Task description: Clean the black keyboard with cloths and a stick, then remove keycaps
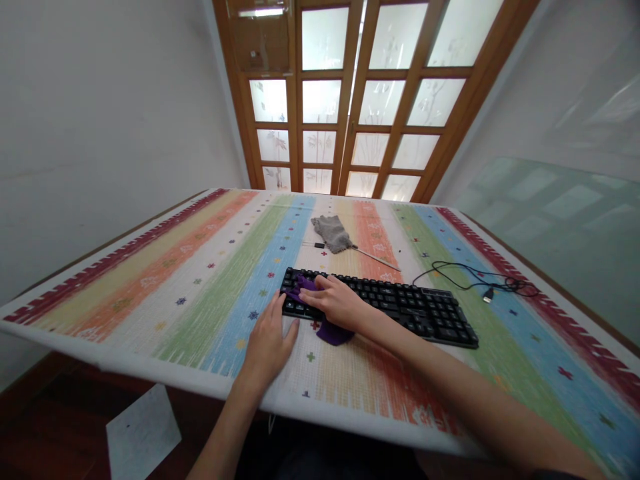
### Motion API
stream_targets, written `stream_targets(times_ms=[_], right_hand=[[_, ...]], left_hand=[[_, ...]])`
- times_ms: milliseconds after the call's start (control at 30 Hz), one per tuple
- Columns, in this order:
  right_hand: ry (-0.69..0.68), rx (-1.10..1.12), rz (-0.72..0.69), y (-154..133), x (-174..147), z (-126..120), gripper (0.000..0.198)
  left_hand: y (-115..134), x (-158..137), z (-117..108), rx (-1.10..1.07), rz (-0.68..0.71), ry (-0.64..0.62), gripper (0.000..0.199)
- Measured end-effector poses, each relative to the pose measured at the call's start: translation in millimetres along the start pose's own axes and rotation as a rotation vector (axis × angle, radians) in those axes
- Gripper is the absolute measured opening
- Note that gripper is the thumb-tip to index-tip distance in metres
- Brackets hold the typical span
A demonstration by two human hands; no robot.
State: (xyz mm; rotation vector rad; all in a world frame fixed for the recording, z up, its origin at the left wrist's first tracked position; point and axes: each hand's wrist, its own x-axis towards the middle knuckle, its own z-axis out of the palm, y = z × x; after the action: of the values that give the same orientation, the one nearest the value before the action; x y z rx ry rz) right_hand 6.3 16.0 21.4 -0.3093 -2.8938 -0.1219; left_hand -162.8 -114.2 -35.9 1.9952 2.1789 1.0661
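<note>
A black keyboard (395,297) lies at a slant on the striped tablecloth. Over its left end my right hand (333,300) presses a purple cloth (334,333) against the keys, fingers closed on it. Part of the cloth hangs off the keyboard's near edge, below the hand. My left hand (270,337) rests at the keyboard's left corner, its fingers stretched out and the thumb apart. The fingertips touch the keyboard's left edge. My right hand and forearm hide some of the keys.
Behind the keyboard lie a grey cloth (331,233), a thin stick (377,257) and a small black piece (319,245). The keyboard's cable (463,267) coils at the right, ending in a USB plug (488,295). The table's near edge (200,377) runs below my hands.
</note>
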Motion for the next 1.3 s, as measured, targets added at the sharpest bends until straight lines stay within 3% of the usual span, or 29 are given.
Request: stream_targets(times_ms=[500, 967, 1300], right_hand=[[0.003, 0.099, 0.177, 25, -82, -13, 0.050], [0.067, -0.146, 0.165, 32, -144, -21, 0.055], [0.077, -0.189, 0.285, 34, -173, -22, 0.063]], left_hand=[[0, 1, -1, 0.024, 0.001, -0.012, 0.052], [0, 2, -2, 0.012, -0.008, -0.017, 0.052], [0, 2, -2, 0.004, 0.009, -0.012, 0.052]])
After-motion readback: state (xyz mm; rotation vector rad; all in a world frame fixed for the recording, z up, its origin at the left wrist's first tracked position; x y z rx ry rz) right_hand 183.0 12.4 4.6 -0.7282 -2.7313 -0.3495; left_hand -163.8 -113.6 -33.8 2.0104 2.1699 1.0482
